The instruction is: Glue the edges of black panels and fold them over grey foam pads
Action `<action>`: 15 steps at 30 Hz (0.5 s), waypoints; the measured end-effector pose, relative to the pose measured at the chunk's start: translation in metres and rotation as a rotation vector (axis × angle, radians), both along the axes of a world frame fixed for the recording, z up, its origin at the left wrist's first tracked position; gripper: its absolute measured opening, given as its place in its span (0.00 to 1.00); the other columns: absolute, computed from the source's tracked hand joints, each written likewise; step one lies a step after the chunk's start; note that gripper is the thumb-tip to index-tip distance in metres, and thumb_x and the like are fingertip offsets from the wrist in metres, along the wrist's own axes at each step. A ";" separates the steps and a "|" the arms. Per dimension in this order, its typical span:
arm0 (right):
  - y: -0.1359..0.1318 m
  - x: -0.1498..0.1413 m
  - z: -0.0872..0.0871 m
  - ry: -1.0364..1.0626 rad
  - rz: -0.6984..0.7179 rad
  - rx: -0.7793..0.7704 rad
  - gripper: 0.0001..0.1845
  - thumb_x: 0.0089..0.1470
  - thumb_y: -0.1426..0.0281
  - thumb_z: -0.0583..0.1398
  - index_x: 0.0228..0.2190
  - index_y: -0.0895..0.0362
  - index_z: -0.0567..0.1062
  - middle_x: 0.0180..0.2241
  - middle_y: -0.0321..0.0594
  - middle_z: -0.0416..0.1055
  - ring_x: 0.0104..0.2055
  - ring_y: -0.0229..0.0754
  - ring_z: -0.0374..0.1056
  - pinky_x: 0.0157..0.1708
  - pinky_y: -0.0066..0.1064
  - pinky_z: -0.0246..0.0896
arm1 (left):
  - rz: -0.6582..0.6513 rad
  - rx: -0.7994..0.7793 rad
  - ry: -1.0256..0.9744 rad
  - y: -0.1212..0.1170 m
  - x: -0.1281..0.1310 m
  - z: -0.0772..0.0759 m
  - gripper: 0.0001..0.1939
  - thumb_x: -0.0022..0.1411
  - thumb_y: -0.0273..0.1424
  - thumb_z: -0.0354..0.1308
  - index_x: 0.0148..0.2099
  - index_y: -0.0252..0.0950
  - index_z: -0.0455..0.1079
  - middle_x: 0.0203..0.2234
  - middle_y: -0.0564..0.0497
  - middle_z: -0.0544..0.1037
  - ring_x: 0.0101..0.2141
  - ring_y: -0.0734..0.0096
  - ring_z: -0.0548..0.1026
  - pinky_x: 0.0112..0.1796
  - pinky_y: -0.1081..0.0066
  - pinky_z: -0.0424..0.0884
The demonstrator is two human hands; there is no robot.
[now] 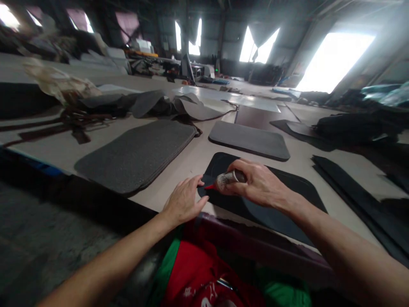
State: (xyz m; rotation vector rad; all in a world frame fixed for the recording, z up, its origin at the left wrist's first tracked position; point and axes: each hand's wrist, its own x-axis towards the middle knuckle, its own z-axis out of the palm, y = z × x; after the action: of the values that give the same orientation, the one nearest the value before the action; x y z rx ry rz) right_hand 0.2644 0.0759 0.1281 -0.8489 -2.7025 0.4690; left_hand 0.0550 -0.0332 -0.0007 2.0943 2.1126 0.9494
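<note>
A dark, flat panel with rounded corners lies on the table in front of me. My right hand is wrapped round a small, smudged squeeze bottle, tilted so its red nozzle tip points down at the panel's left end. Whether the tip touches the surface I cannot tell. My left hand rests at that same end, thumb apart from the fingers and fingertips at the panel's edge. A thin line runs just inside the panel's border.
To the left lies a stack of grey rounded sheets. Beyond the panel is another grey pad stack. Dark strips lie at the right. Curled grey material and a crumpled pale bag sit farther back. The table's front edge runs close to me.
</note>
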 end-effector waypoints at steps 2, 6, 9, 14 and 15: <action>0.001 -0.002 0.005 -0.017 -0.003 0.007 0.12 0.52 0.60 0.65 0.37 0.53 0.75 0.33 0.35 0.71 0.31 0.39 0.63 0.28 0.29 0.49 | 0.006 -0.008 0.000 0.000 0.001 0.001 0.31 0.60 0.31 0.63 0.63 0.38 0.56 0.50 0.44 0.76 0.52 0.53 0.73 0.55 0.52 0.69; 0.003 -0.001 0.018 -0.091 -0.065 -0.025 0.09 0.51 0.62 0.65 0.33 0.53 0.75 0.29 0.35 0.71 0.27 0.39 0.62 0.26 0.30 0.46 | 0.003 -0.012 0.004 0.001 0.001 0.003 0.31 0.60 0.31 0.64 0.62 0.36 0.57 0.50 0.44 0.76 0.52 0.53 0.73 0.55 0.52 0.69; 0.003 -0.002 0.021 -0.096 -0.089 -0.030 0.09 0.49 0.63 0.65 0.33 0.53 0.76 0.28 0.34 0.71 0.27 0.39 0.61 0.25 0.30 0.45 | -0.005 -0.008 0.018 0.000 0.000 0.002 0.30 0.60 0.31 0.64 0.62 0.37 0.57 0.49 0.44 0.76 0.51 0.53 0.73 0.55 0.52 0.69; -0.002 -0.015 0.018 -0.059 -0.039 0.048 0.11 0.49 0.63 0.63 0.35 0.54 0.75 0.32 0.36 0.71 0.30 0.40 0.63 0.26 0.29 0.45 | 0.009 -0.014 0.037 0.000 0.000 0.002 0.30 0.61 0.32 0.64 0.62 0.35 0.57 0.50 0.44 0.76 0.51 0.53 0.73 0.54 0.52 0.69; -0.002 -0.018 0.019 -0.071 -0.032 0.051 0.11 0.49 0.63 0.63 0.35 0.54 0.74 0.32 0.37 0.71 0.30 0.40 0.63 0.25 0.29 0.45 | 0.010 -0.018 0.038 0.000 0.000 0.002 0.31 0.61 0.32 0.64 0.62 0.35 0.57 0.50 0.44 0.76 0.51 0.53 0.73 0.54 0.52 0.69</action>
State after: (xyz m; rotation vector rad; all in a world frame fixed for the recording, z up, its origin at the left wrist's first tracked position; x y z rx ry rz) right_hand 0.2468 0.0734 0.1466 -0.9102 -2.7475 0.3683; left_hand 0.0546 -0.0335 0.0010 2.1122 2.1428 0.8951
